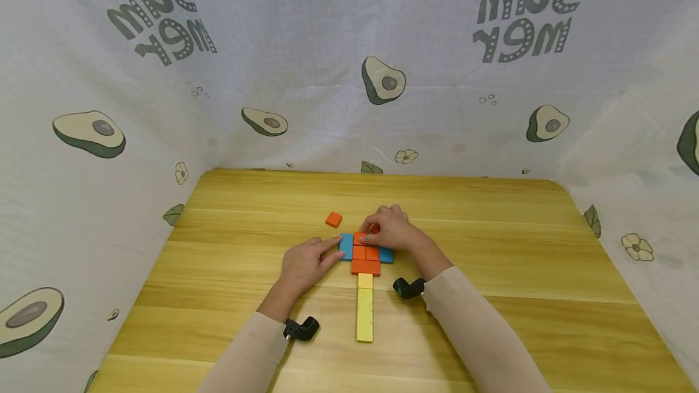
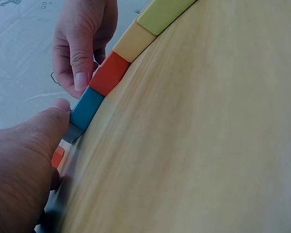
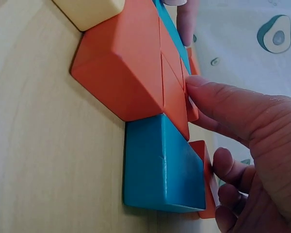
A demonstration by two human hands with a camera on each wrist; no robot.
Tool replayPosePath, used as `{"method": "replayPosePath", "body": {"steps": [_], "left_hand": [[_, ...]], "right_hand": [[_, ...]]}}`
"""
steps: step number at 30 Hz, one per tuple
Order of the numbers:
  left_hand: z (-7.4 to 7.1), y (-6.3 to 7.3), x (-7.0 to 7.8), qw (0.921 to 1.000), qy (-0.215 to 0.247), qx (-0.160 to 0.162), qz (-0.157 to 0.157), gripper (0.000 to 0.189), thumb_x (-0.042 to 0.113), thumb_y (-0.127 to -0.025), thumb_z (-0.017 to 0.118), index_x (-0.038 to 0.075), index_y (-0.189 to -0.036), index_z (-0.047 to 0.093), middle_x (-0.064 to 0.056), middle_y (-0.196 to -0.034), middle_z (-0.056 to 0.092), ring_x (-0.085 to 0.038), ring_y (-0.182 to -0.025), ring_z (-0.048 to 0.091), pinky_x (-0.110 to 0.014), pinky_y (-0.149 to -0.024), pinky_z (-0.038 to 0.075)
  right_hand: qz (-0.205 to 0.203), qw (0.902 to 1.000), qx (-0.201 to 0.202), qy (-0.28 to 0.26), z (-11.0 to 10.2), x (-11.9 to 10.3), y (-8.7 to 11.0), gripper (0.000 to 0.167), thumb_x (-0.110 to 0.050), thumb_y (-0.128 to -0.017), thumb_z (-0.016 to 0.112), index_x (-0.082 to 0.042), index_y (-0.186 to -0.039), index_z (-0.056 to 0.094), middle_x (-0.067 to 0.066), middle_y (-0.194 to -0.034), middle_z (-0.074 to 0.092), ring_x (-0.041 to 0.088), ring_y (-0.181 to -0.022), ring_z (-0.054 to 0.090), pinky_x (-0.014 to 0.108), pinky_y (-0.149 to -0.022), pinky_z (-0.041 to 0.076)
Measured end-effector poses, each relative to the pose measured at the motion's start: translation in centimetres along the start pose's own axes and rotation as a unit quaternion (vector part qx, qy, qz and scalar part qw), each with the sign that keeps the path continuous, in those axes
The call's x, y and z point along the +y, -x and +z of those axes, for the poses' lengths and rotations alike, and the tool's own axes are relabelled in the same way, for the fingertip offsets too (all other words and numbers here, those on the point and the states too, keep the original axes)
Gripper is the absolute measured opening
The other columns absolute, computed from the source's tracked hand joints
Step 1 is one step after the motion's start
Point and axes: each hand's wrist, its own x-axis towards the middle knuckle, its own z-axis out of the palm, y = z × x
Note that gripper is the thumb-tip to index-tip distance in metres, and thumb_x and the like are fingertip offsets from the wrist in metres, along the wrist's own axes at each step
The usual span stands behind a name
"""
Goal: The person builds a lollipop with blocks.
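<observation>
Flat toy blocks lie in a pattern on the table. My left hand (image 1: 307,264) rests its index fingertip and thumb against the outer side of the left blue block (image 1: 346,251). My right hand (image 1: 394,230) pinches a small orange block (image 3: 192,109) between thumb and index finger at the pattern's far edge. Beside that block are two orange squares (image 1: 358,253) with a wider orange block (image 1: 366,267) below them. The right blue block (image 3: 161,170) stands under my right hand. Another orange block (image 3: 207,182) lies by its curled fingers, partly hidden.
A loose orange block (image 1: 334,219) lies beyond the pattern, to the left. A pale yellow block (image 1: 365,281) and a long yellow-green block (image 1: 364,315) run from the pattern toward me. A printed white cloth (image 1: 327,77) hangs round the wooden table (image 1: 246,211).
</observation>
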Motion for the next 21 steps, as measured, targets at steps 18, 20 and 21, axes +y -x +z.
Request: {"method": "replayPosePath", "body": {"steps": [18,20,21], "left_hand": [[-0.17,-0.02,0.14,0.9999,-0.008,-0.009,-0.002,0.045,0.054,-0.097,0.061,0.034,-0.137,0.067,0.009,-0.07,0.05,-0.004,-0.051,0.033,-0.021,-0.048,0.027],[-0.19,-0.01,0.17,0.9999,-0.009,-0.009,-0.003,0.045,0.054,-0.097,0.062,0.034,-0.137,0.067,0.008,-0.071,0.051,-0.004,-0.051,0.033,-0.021,-0.048,0.027],[-0.17,-0.02,0.18,0.9999,-0.009,-0.008,-0.003,0.045,0.054,-0.097,0.061,0.034,-0.137,0.067,0.008,-0.071,0.051,-0.004,-0.051,0.033,-0.021,-0.048,0.027]], "right_hand": [[-0.016,0.9999,-0.001,-0.003,-0.07,-0.18,0.11,0.019,-0.044,-0.091,0.076,-0.027,-0.098,0.076,0.001,-0.096,0.057,0.025,-0.099,0.042,0.041,-0.085,0.033],[-0.016,0.9999,-0.001,-0.003,-0.05,-0.14,0.09,0.019,-0.044,-0.091,0.076,-0.026,-0.098,0.076,0.001,-0.097,0.058,0.025,-0.1,0.043,0.042,-0.086,0.033],[-0.016,0.9999,-0.001,-0.004,-0.05,-0.12,0.09,0.019,-0.043,-0.091,0.076,-0.026,-0.099,0.076,0.001,-0.097,0.058,0.025,-0.1,0.043,0.042,-0.086,0.033]]}}
